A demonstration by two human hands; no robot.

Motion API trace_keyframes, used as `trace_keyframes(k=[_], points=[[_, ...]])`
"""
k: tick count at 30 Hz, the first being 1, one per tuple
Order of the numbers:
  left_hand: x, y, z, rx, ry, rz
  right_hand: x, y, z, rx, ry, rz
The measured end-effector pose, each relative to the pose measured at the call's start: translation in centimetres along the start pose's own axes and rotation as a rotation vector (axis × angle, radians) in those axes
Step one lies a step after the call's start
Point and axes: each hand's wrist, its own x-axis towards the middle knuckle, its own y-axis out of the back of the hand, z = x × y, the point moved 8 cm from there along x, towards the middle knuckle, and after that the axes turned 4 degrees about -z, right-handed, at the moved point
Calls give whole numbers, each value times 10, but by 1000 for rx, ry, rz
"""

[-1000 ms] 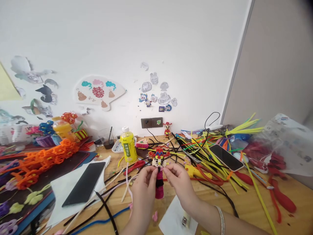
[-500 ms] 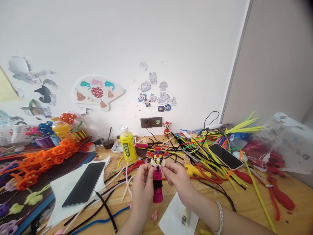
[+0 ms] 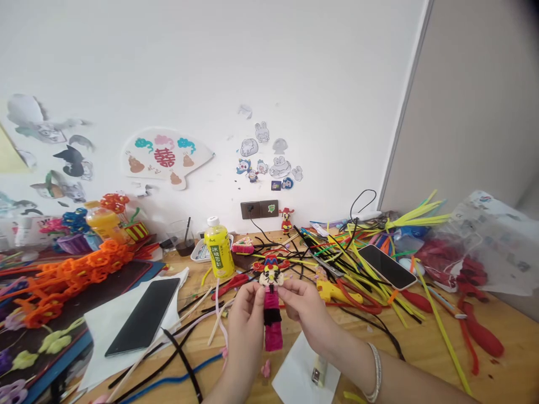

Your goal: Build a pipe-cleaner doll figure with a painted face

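Note:
Between my two hands, above the table's front, stands a small pipe-cleaner figure [image 3: 273, 321] with a pale face, a red and blue hat and a magenta body with a black band. My left hand [image 3: 247, 308] pinches it on the left just under the head. From the right, my right hand [image 3: 305, 306] pinches it at the same height, thumb and forefinger together. A silvery bracelet [image 3: 374, 370] circles my right wrist. Below the figure lie a white paper sheet [image 3: 290, 376], a lighter [image 3: 319, 371] and a small pink scrap [image 3: 265, 368].
A yellow drink bottle [image 3: 219, 249] stands behind my left hand. Left lie a black phone [image 3: 143, 317] and orange pipe-cleaner flowers [image 3: 84, 264]. A yellow glue gun [image 3: 337, 292], another phone [image 3: 387, 266] and tangled yellow pipe cleaners [image 3: 416, 219] are right. A similar figure [image 3: 286, 221] stands by the wall.
The figure's head tips slightly and its lower body shows a little more to the front. Both hands keep their pinch; the view shifts slightly.

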Motion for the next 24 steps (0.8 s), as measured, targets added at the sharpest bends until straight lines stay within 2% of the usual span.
trace_keyframes(k=[5,13,17,24], points=[[3,0,-14,-84,126,0,1,4,5,48,-3,26],[4,5,-19,-34,185,12,2,13,1,-64,56,130],[3,7,-24,-10,185,23,0,13,-1,-100,96,152],[-1,-1,-16,113,61,-13,-3,15,-5,-163,164,196]])
